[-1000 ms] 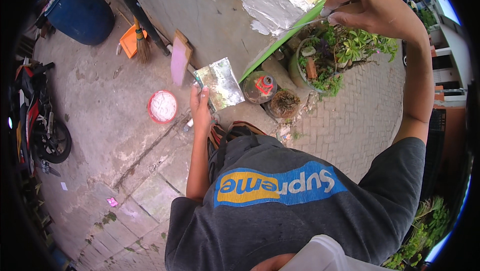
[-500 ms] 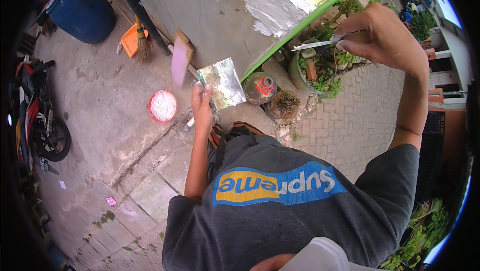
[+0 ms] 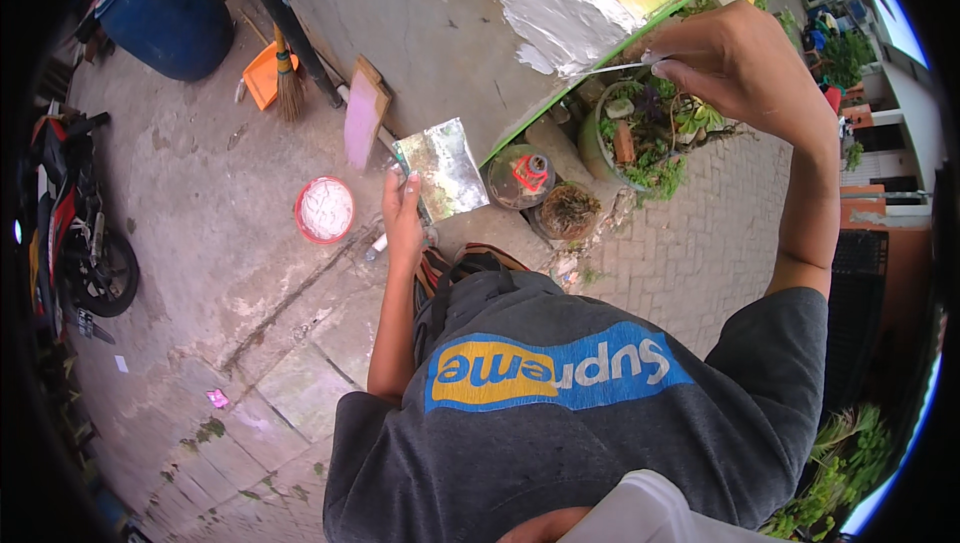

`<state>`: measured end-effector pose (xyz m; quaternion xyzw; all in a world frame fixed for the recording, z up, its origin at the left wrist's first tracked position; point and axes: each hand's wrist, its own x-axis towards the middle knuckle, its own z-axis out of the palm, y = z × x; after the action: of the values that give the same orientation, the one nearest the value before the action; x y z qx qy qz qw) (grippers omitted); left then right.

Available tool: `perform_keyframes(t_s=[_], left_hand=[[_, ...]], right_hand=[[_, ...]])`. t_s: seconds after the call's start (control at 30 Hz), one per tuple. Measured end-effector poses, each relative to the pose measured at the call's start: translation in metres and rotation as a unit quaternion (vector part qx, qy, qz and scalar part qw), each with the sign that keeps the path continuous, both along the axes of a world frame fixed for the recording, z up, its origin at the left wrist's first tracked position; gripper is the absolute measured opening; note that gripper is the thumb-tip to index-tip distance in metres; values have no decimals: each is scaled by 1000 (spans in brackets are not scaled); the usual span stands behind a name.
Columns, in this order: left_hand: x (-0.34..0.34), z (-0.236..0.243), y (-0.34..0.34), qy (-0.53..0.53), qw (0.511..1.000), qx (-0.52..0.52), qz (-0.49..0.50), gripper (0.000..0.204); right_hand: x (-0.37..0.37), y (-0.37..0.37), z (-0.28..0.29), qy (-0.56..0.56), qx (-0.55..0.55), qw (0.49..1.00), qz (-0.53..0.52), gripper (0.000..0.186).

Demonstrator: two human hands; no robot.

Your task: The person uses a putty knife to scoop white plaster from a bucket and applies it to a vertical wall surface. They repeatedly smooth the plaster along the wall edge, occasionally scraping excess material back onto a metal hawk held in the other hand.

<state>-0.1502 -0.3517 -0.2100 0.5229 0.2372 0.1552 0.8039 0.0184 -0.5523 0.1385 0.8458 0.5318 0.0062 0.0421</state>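
My right hand (image 3: 745, 68) is raised at the upper right, its fingers closed on a putty knife (image 3: 612, 69). The thin blade shows nearly edge-on, and its tip meets the wall's border by the lower end of the white putty coat (image 3: 540, 8). That coat lies rough over the grey wall (image 3: 420, 48), next to an orange painted patch. Down near my waist, my left hand (image 3: 403, 218) grips a square, shiny metal plate (image 3: 445, 171) by one edge, thumb on top. Whitish smears mark the plate.
A red-rimmed tub of white paste (image 3: 325, 210) stands on the concrete at left. A pink-faced board (image 3: 363, 123) leans by the wall. Below the wall's green edge are a large bottle (image 3: 521, 179) and potted plants (image 3: 625, 138). A blue bin (image 3: 170, 18), broom (image 3: 288, 93) and motorcycle (image 3: 85, 233) stand farther left.
My right hand has moved a little left, carrying the putty knife's tip up and left to the wall's border by the putty. My left hand and the plate have hardly moved.
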Motion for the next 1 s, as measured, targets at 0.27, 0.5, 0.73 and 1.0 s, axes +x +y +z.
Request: perform_keyframes(t_s=[0.27,0.5,0.73,1.0], left_hand=[[-1,1,0,-1,999,-33,16,32],[-2,11,3,-13,1000,11,-6,38],[-4,49,-4,-127,991,-38,-6,26],[32,67,-24,-177,977,-30,-115,35]], right_hand=[[-22,-13,40,22,18,997,-73,19],[-28,-5,-22,-17,-54,998,-18,14],[-49,-3,-28,-18,12,1000,-7,14],[-23,-12,11,5,22,998,-61,16]])
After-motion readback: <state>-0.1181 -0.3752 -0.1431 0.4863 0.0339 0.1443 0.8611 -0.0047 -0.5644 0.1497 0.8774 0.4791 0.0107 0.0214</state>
